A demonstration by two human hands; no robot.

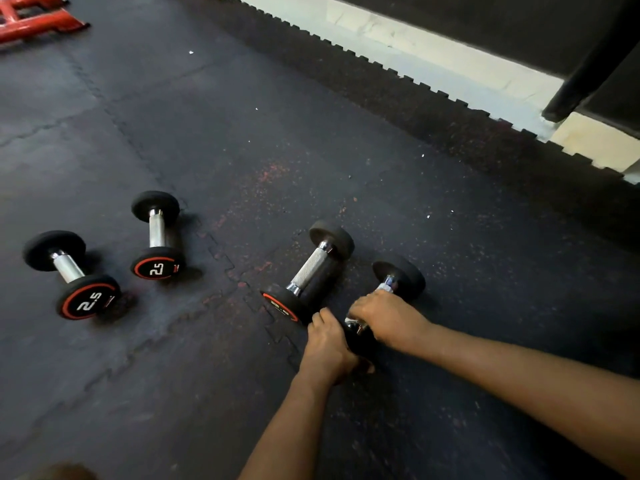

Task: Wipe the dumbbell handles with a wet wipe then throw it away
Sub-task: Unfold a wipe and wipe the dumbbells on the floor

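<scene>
The rightmost dumbbell is lying on the black rubber floor mat in the lower right, with its dark round far head pointing away and a short bit of its chrome handle showing beyond the knuckles. The right hand is wrapping its fingers round that handle from above, while the left hand is curling round the near head, which is mostly hidden under it. Just beside it on the left a second dumbbell is lying almost parallel, its knurled chrome grip bare and its red-ringed near head touching the left hand's fingers (or very nearly so). Two more dumbbells, marked 2.5, are sitting well apart to the left. The mat's toothed edge is running diagonally along a pale floor strip on the far right, where a dark post is standing; a red frame is occupying the top left corner, and wide mat is lying open between them.
</scene>
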